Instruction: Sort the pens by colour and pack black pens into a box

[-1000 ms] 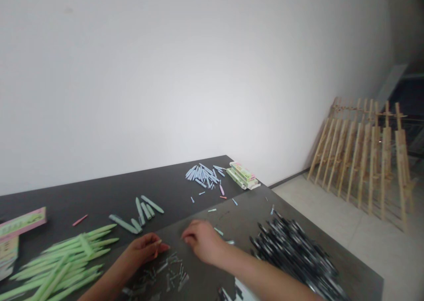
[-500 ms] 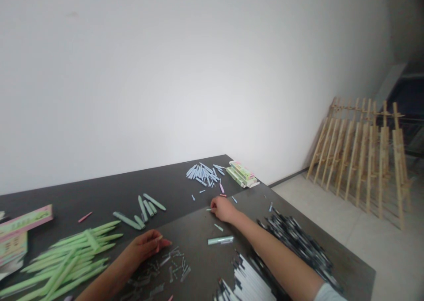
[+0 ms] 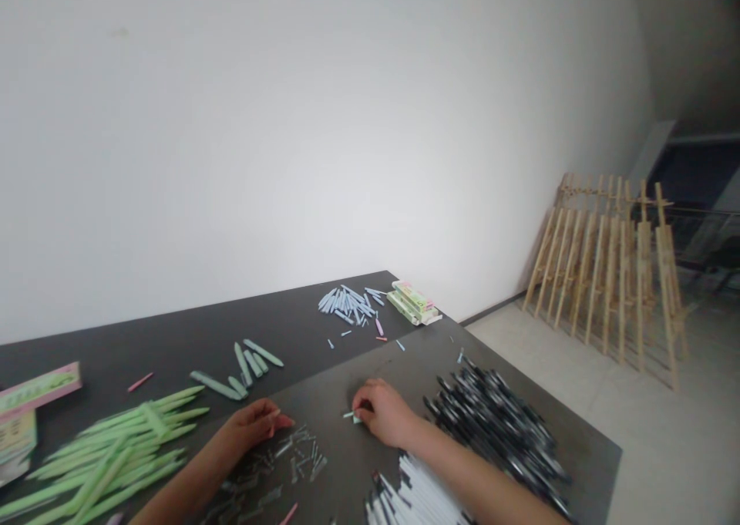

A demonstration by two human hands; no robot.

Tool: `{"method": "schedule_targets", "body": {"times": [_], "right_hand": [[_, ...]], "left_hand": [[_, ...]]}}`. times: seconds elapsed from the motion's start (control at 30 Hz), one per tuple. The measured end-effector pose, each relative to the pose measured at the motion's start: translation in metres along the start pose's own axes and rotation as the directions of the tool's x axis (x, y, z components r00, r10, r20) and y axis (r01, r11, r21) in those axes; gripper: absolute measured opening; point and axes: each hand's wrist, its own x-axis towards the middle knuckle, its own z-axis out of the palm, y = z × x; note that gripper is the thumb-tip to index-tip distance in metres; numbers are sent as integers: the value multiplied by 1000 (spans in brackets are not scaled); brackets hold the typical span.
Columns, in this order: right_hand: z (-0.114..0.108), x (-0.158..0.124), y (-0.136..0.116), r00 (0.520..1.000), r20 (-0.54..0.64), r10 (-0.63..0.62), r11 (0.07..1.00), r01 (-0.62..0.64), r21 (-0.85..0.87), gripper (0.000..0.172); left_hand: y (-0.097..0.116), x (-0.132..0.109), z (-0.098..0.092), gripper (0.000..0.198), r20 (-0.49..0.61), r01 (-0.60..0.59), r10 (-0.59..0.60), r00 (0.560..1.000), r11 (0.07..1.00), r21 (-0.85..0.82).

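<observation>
My right hand (image 3: 378, 411) is low over the middle of the dark table, its fingers pinched on a small pale green piece (image 3: 348, 415). Another bit of pale green shows just under the fingertips. My left hand (image 3: 257, 423) is closed beside a scatter of small clear plastic pieces (image 3: 304, 452); what it holds, if anything, is too small to tell. Light green pens (image 3: 109, 456) lie left of it, with thicker grey-green pens (image 3: 216, 385) behind. Right of my right forearm is a pile of black pens (image 3: 491, 409), and white pens (image 3: 416, 494) lie nearer me.
Light blue pens (image 3: 347, 301) lie at the table's far end beside green and pink boxes (image 3: 413, 301). Another pink-edged box (image 3: 43, 390) is at the left. A few pink pieces are scattered about. Wooden easels (image 3: 607, 270) lean against the wall at the right.
My right hand has moved nearer to me, down to where the small green piece lay. It now covers the spot near the pale green pen. My left hand has barely moved; the view has shifted slightly.
</observation>
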Motion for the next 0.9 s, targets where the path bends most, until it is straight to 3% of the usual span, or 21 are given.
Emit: {"method": "schedule_targets", "body": {"times": [0.3,0.47,0.57,0.67,0.8,0.9], "right_hand": [[2,-28,-6,987,50,-152,988,153,-11,10],[3,-31,-10,976,96,-194,975,202,-87,21],[7,-31,-11,978,91,-189,976,197,-93,21],[11,-28,-6,985,68,-159,987,161,-23,12],[7,-21,-3,993,74,-87,992,80,96,11],[-2,-21,-13,994,84,-64,990,52,134,14]], "left_hand": [[22,-22,8,34,14,34,-33,999,998,-49],[60,-38,-10,31,-26,32,-33,999,999,-39],[89,-66,-29,30,-93,-8,5,996,1000,-24],[103,-105,-43,30,-138,-29,24,990,999,-38],[92,-154,-55,28,-230,-67,34,973,988,-139],[75,-179,-59,31,-387,-96,11,922,975,-201]]}}
